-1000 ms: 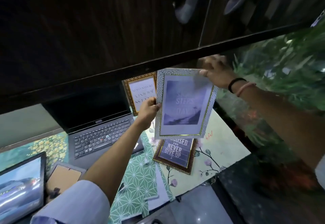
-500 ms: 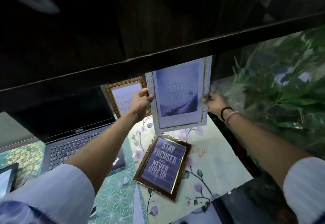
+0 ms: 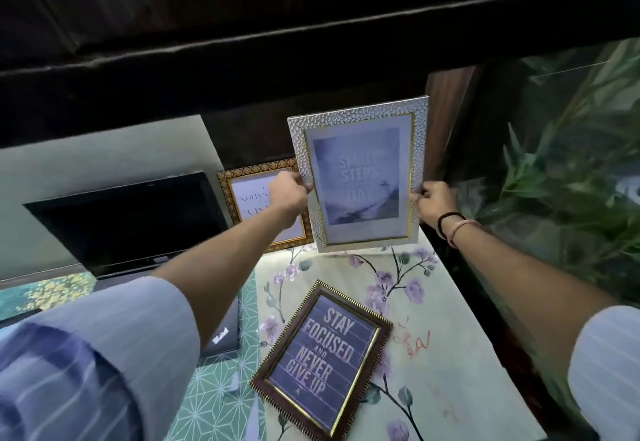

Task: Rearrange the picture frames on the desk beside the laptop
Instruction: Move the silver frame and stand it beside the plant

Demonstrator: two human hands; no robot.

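A silver hammered frame [image 3: 360, 177] with a grey "Small steps" print stands upright at the back of the desk, its bottom edge at the floral mat. My left hand [image 3: 289, 192] grips its left edge and my right hand [image 3: 431, 203] grips its right edge. Behind my left hand, a gold-brown ornate frame [image 3: 249, 184] leans at the back, partly hidden. A dark brown frame [image 3: 323, 359] reading "Stay focused and never give up" lies flat on the mat, nearer to me. The open laptop [image 3: 135, 222] sits to the left.
A dark overhead cabinet [image 3: 311, 24] hangs low above the desk. Green plants [image 3: 571, 170] stand behind glass on the right. The floral mat [image 3: 446, 354] covers the desk's right part, with a green patterned mat [image 3: 214, 399] beside it.
The silver frame has gone from held up in the air, tilted, down and back to an upright stand at the desk's rear. My right hand slid from its top corner to its right edge.
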